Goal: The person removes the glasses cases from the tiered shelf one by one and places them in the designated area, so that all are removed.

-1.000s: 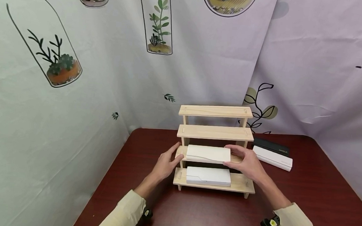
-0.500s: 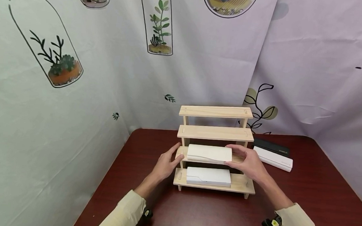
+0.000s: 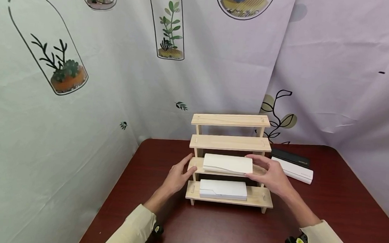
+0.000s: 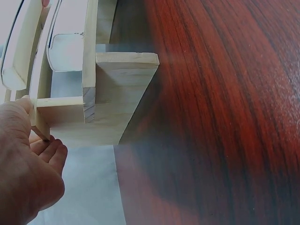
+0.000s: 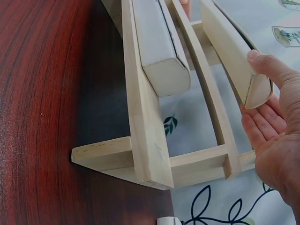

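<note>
On the dark red worktop (image 3: 214, 228), nearest the person, the two cream sleeves reach toward a stepped wooden rack (image 3: 229, 142). The lowest step carries a white box (image 3: 223, 189) lying flat, in the same place it had a second ago.

One step up lies the second white box (image 3: 228, 164), and this is where the change is. Over the last second it has slid a little to the right along its step, from about the middle toward the right post. The right hand (image 3: 272, 176) has drawn back with it: its thumb sits on the box's right end and the fingers lie loosely under and beside that end, a light pinch rather than a full grip, as the right wrist view shows (image 5: 262, 89). The left hand (image 3: 177, 176) has not moved; its fingers are relaxed, with the thumb against the left end of the same step, steadying the rack and gripping nothing.

The small shift reads as a trimming of the box's position on its step, so the placing looks nearly finished.

Farther right, beyond the rack, a black box (image 3: 290, 157) and another white box (image 3: 292, 170) lie side by side, untouched. The two upper steps hold nothing.
</note>
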Tool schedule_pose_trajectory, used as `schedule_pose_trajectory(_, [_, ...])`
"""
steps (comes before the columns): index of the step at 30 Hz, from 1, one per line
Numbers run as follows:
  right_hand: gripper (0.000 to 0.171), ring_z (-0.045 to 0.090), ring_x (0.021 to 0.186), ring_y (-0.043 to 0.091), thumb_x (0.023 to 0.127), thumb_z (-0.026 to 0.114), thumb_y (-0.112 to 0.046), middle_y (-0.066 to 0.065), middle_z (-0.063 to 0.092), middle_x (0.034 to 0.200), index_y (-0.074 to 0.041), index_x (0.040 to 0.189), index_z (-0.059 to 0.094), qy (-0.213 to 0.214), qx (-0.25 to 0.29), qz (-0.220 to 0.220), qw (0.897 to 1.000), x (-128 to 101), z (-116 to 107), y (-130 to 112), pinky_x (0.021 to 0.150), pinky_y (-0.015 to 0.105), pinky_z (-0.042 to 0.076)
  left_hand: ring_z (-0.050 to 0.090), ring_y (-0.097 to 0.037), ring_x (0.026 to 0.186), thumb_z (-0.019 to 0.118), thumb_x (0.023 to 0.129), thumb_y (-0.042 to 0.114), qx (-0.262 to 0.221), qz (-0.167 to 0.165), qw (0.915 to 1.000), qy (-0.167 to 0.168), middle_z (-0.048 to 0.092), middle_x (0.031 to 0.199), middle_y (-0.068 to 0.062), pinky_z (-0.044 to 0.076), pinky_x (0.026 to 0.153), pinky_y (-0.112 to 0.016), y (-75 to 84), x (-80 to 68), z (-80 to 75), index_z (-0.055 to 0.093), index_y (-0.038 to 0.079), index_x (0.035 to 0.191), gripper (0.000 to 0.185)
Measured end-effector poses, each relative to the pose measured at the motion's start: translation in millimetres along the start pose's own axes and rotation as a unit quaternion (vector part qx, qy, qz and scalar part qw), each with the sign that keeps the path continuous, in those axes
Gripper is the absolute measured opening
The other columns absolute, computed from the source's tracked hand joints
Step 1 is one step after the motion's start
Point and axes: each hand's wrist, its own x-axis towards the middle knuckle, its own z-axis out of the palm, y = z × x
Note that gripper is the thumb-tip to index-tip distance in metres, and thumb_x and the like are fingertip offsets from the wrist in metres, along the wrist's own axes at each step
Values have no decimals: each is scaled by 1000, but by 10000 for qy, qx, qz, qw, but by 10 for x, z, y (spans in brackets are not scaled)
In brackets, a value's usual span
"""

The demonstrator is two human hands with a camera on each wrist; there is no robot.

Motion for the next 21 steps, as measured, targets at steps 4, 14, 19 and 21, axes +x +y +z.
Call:
schedule_pose_trajectory(4, [64,61,134,40,85,94,-20,17,66,141,-10,142,67,24,-52,1,10000,-18,-42,-32,104,57,52,45,-31,149,67,108,31,20,-4,10000,6,50,161,-12,39,119,-53,-3,4,0,43,9,163,65])
schedule_pose_trajectory(14, [64,64,130,39,85,93,-23,15,69,138,-12,143,67,211,-418,-66,9989,-97,-170,-82,98,48,56,46,-31,148,67,107,31,-7,30,10000,25,51,160,-11,39,118,-53,-15,5,2,43,10,163,65])
schedule_pose_trajectory(19, [63,65,127,30,86,93,-18,18,68,137,-9,142,67,309,-299,-95,9990,-136,-250,-41,90,27,58,46,-32,148,67,108,33,-44,70,10000,34,51,160,-11,39,118,-54,-9,2,1,44,10,163,64])
schedule_pose_trajectory(21, [63,66,125,21,86,93,-17,18,68,136,-9,142,67,366,-282,-95,9989,-150,-279,-15,88,23,58,46,-31,148,67,108,33,-48,60,10000,30,51,160,-11,40,118,-54,-11,0,3,44,10,163,64])
